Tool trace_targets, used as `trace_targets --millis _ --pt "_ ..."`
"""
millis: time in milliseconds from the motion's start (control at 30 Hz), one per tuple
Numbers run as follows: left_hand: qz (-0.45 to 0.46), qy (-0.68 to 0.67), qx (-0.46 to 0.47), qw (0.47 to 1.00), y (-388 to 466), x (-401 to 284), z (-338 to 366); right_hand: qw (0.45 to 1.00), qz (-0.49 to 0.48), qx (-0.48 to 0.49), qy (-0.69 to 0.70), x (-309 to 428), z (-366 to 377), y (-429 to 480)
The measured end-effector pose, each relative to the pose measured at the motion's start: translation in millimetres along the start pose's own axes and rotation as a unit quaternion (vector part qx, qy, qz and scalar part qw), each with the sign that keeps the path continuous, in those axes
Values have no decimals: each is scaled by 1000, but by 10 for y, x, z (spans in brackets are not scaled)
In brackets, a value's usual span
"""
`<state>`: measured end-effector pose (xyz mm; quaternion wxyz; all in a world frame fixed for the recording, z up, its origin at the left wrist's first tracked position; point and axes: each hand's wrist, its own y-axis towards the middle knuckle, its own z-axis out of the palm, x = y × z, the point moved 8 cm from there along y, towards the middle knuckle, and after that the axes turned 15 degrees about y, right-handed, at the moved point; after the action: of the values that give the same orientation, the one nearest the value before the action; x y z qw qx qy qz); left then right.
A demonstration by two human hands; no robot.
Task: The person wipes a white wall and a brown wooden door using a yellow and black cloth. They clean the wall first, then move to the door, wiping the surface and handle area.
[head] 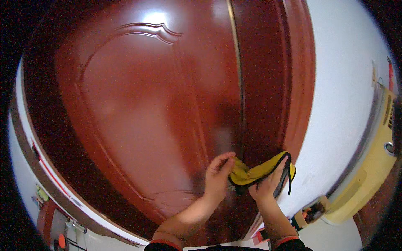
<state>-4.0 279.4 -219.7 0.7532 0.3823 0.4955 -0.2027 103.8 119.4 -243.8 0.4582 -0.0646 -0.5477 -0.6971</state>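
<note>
A yellow cloth with black edging (260,171) is stretched between my two hands, in front of a glossy reddish-brown panelled door (141,109). My left hand (220,172) pinches the cloth's left end between thumb and fingers. The right end lies over my right hand (270,182), whose thumb side presses on it; some of its fingers are hidden behind the cloth. A grey side of the cloth shows at the far right, with a black strip hanging down. The door's edge has a brass-coloured strip (239,69) running down above the cloth.
Right of the dark red door frame (301,94) is a white wall (339,78). A yellow appliance or cabinet (361,185) stands at the far right, with a cardboard box (322,204) holding small things near its base. Metal-framed furniture (73,230) shows at the lower left.
</note>
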Motion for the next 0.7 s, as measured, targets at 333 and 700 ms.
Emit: trace_targets --millis 333,700 --pt "281 31 -140 949 784 -1911 -1099 895 -358 76 -256 459 2258 1194" --pt "518 631 -137 561 2008 -2177 -935 864 -343 15 -369 49 3353 1703"
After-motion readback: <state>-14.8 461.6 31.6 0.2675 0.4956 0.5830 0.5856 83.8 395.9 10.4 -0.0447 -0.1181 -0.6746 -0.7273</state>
